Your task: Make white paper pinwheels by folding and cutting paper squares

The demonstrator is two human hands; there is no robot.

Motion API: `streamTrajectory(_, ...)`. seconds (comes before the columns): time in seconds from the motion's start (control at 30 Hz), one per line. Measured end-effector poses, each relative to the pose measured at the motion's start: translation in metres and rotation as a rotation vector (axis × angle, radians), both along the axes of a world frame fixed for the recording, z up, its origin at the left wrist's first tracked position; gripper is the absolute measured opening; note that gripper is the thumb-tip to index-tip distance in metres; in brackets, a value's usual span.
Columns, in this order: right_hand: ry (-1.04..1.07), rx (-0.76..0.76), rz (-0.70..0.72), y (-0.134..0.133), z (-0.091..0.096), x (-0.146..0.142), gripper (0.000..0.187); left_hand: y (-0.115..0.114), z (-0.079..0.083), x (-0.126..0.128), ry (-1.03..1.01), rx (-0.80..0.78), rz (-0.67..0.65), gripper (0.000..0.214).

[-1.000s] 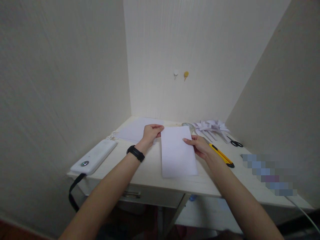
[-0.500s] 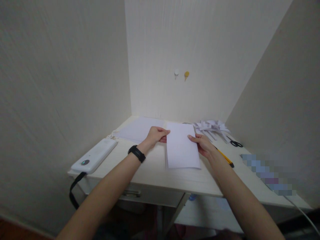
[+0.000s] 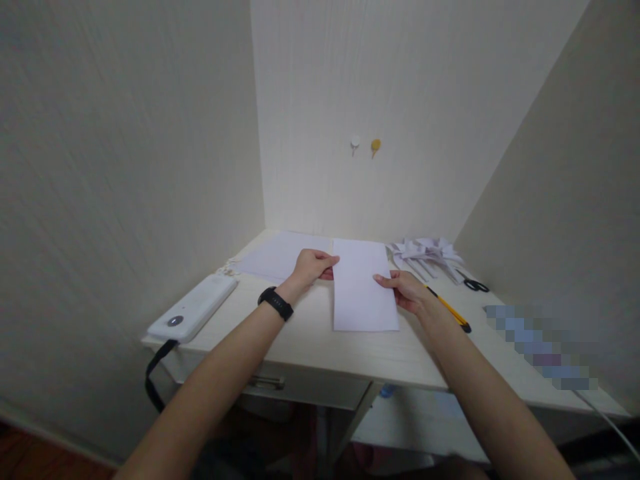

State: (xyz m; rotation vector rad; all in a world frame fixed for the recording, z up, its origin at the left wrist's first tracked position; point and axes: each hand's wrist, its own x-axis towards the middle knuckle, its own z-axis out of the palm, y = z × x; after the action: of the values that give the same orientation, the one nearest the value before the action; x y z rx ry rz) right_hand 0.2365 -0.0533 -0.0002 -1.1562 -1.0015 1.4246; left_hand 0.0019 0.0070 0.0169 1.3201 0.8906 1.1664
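Note:
A white sheet of paper [image 3: 363,287] lies lengthwise on the pale wooden desk [image 3: 310,340]. My left hand [image 3: 311,265], with a black band on its wrist, pinches the sheet's left edge near the far end. My right hand [image 3: 406,291] grips the right edge about halfway along, thumb on top. Both hands are closed on the paper.
More white sheets [image 3: 280,257] lie at the back left. A white power bank [image 3: 193,309] with a black strap sits at the left edge. At the right are folded paper pieces [image 3: 425,252], black scissors [image 3: 473,285] and a yellow utility knife [image 3: 450,311]. Walls enclose three sides.
Both hands have pushed the sheet away from me along the desk, toward the back wall. It now lies flatter and farther from the front edge.

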Motion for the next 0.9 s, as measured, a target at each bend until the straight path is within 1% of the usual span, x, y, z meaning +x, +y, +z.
streamTrajectory(0.27, -0.011, -0.012, -0.036, -0.001, 0.000, 0.000, 0.015, 0.002, 0.000, -0.001, -0.039, 0.024, 0.005, 0.026)
streamTrajectory(0.37, -0.014, 0.011, -0.048, -0.002, 0.001, 0.000, 0.014, 0.004, 0.000, -0.003, -0.038, 0.028, 0.004, 0.026)
streamTrajectory(0.43, -0.022, 0.003, -0.081, -0.003, 0.001, 0.000, 0.013, 0.006, 0.000, -0.004, -0.030, 0.026, 0.016, 0.024)
streamTrajectory(0.57, -0.058, -0.024, -0.153, -0.001, -0.002, 0.000, 0.017, 0.011, -0.004, -0.006, -0.014, 0.027, 0.018, 0.023)
streamTrajectory(0.7, -0.077, 0.018, -0.215, 0.001, -0.005, -0.002, 0.015, 0.015, -0.008, -0.005, -0.028, 0.024, 0.017, 0.025)
streamTrajectory(0.9, -0.113, 0.004, -0.086, -0.001, -0.004, -0.004, 0.012, 0.019, -0.007, -0.010, -0.018, 0.025, 0.051, 0.026)
